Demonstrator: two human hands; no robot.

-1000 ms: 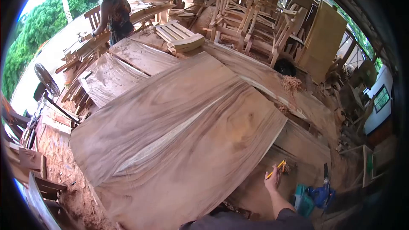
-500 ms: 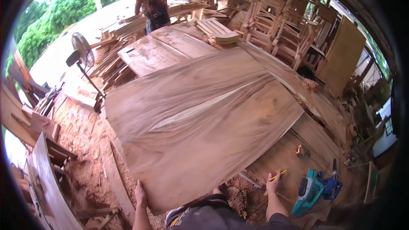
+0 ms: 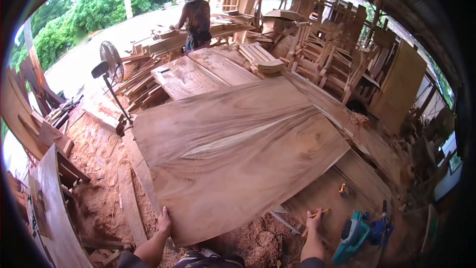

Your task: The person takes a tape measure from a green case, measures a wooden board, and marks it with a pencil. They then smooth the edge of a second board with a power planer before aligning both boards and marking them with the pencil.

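Note:
A large wooden panel (image 3: 238, 178) with dark wavy grain and a pale streak lies in front of me on the work surface. My left hand (image 3: 164, 223) grips its near left edge, close to the corner. My right hand (image 3: 313, 221) is closed round a yellow pencil (image 3: 325, 211), to the right of the panel and over a lower board. On that board (image 3: 317, 193) lies a small yellow-and-black tape measure (image 3: 344, 189). Right of my right hand are a teal power tool (image 3: 351, 235) and a blue power tool (image 3: 382, 228).
Wood shavings (image 3: 258, 240) cover the ground. A standing fan (image 3: 111, 59) is at the far left, and a curved plank (image 3: 54, 208) at the near left. Behind the panel lie more boards (image 3: 191, 77), with stacked chair frames (image 3: 327, 54) farther right. Another person (image 3: 196, 20) stands at the back.
The camera view has tilted up and shifted left, so the scene appears lower and farther right. My left hand stays at the panel's edge, and my right hand still holds the pencil.

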